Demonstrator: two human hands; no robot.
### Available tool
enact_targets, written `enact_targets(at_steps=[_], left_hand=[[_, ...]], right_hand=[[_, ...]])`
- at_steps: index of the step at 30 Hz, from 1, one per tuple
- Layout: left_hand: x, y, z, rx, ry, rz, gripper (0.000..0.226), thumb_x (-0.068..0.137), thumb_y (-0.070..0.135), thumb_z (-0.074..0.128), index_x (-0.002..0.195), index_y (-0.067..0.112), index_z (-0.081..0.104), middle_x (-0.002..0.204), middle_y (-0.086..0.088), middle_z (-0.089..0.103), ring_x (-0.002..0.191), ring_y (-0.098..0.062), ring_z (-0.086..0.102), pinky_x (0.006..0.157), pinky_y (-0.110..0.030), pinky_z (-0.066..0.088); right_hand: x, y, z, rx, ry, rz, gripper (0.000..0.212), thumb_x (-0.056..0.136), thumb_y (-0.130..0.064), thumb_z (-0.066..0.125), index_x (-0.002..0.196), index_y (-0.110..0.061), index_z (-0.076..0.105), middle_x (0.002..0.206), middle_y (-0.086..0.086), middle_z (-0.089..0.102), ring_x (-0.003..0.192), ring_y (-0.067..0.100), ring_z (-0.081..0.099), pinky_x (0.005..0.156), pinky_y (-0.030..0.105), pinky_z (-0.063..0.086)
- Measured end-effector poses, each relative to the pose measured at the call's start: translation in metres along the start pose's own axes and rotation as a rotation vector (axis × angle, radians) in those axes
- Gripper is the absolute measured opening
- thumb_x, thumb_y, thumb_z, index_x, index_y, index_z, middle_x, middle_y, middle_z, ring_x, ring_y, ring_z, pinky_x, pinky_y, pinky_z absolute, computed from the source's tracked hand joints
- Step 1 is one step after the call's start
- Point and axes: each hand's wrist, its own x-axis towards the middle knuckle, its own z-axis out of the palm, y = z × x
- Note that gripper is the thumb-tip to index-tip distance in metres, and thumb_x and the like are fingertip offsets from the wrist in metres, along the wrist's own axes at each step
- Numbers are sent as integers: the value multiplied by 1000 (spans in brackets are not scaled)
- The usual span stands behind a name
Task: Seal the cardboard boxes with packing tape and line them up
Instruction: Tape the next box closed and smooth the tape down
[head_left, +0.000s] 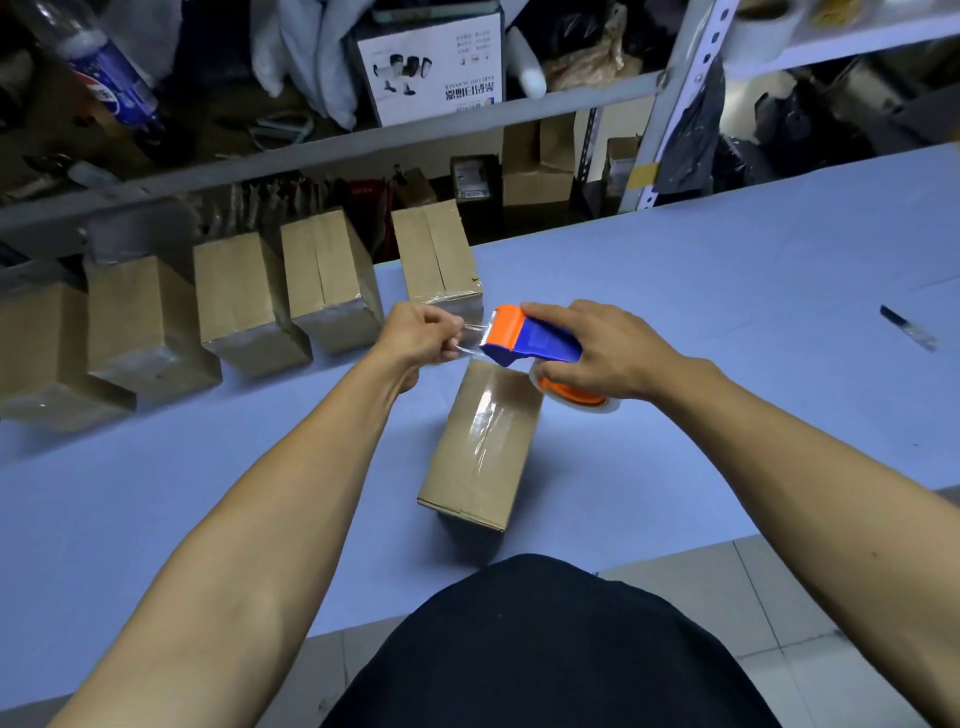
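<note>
1. readable writing: a blue bottle (111, 78) on the shelf (332, 150) at upper left carries a pepsi label; a white carton (434, 65) on the same shelf has printed text seen upside down, too small to read.
2. the right hand (597, 353) grips a blue and orange dispenser (530, 338), fingers curled over its top and round the tape roll (574, 397) below.
3. the left hand (421, 338) pinches the free end of the clear tape (470, 338) between thumb and curled fingers, just left of the dispenser's orange toothed edge.
4. the tape strip runs short and taut between the 2 hands, roughly left to right, above the far end of the box (485, 441).
5. that box lies on the blue tabletop (727, 312), between the forearms, its long axis pointing away from the person and leaning slightly right; clear tape already lies along its top seam.
6. neither hand touches the box.
7. 5 more boxes (332, 280) stand in a row along the far left edge of the tabletop, long axes also running away from the person.
8. a dark pen-like item (909, 327) lies at far right.
</note>
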Motion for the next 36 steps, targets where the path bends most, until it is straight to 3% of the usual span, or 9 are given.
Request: enact_targets(at_steps=[2, 14, 22, 26, 30, 32, 34, 35, 36], left_hand=[[6, -13, -7, 15, 40, -2, 26, 95, 3, 62, 69, 6, 66, 67, -8, 58, 54, -12, 51, 53, -20, 53], [23, -43, 22, 72, 76, 25, 22, 93, 13, 65, 73, 16, 72, 58, 2, 59, 56, -7, 53, 50, -16, 38], [22, -59, 35, 105, 196, 91, 17, 93, 12, 64, 79, 17, 72, 70, 5, 66, 67, -9, 58, 73, -25, 48], [16, -64, 44, 122, 243, 117, 14, 94, 15, 62, 88, 14, 74, 87, 0, 71, 89, -17, 64, 84, -27, 50], [15, -62, 48, 243, 247, 98, 16, 97, 24, 57, 86, 21, 68, 89, 2, 67, 97, -23, 62, 82, -27, 44], [17, -61, 47, 251, 247, 48, 11, 97, 28, 59, 98, 21, 67, 95, 2, 65, 104, -26, 62, 86, -29, 45], [19, -64, 42, 142, 220, -121, 52, 90, 33, 69, 135, 17, 51, 115, -1, 62, 117, -28, 58, 98, -34, 47], [19, -67, 38, 157, 192, -209, 74, 86, 34, 74, 147, 15, 36, 129, -6, 57, 123, -29, 55, 102, -37, 47], [18, -70, 37, 221, 183, -256, 83, 84, 31, 75, 151, 15, 29, 138, -9, 52, 127, -32, 52, 103, -38, 46]], right_hand=[[-14, 15, 6, -38, -3, 49, 69, 82, -54, 61, 146, -48, 33, 96, -8, 51, 93, 20, 54, 71, 29, 34], [-31, 38, 32, -73, 38, 140, 70, 81, -51, 61, 145, -48, 33, 103, -6, 57, 91, 21, 57, 68, 29, 37], [-31, 43, 46, -29, 36, 165, 70, 82, -50, 60, 145, -48, 32, 102, -5, 56, 90, 24, 58, 67, 29, 36], [-32, 46, 51, -9, 33, 189, 71, 82, -50, 61, 146, -47, 32, 102, -5, 55, 93, 24, 58, 69, 29, 36], [-33, 42, 54, 18, 40, 202, 72, 81, -49, 63, 146, -48, 33, 98, -7, 52, 92, 23, 58, 69, 29, 35], [-34, 43, 55, 31, 47, 210, 72, 80, -49, 64, 145, -49, 33, 98, -6, 53, 91, 23, 58, 69, 29, 35], [-35, 44, 54, 29, 51, 209, 72, 80, -49, 63, 145, -49, 32, 98, -6, 53, 90, 23, 57, 68, 29, 36], [-36, 44, 54, 21, 50, 204, 72, 80, -50, 63, 145, -49, 32, 98, -6, 54, 90, 23, 57, 68, 29, 36], [-36, 44, 54, 13, 51, 200, 72, 80, -49, 63, 145, -50, 32, 98, -6, 53, 89, 23, 57, 68, 29, 36]])
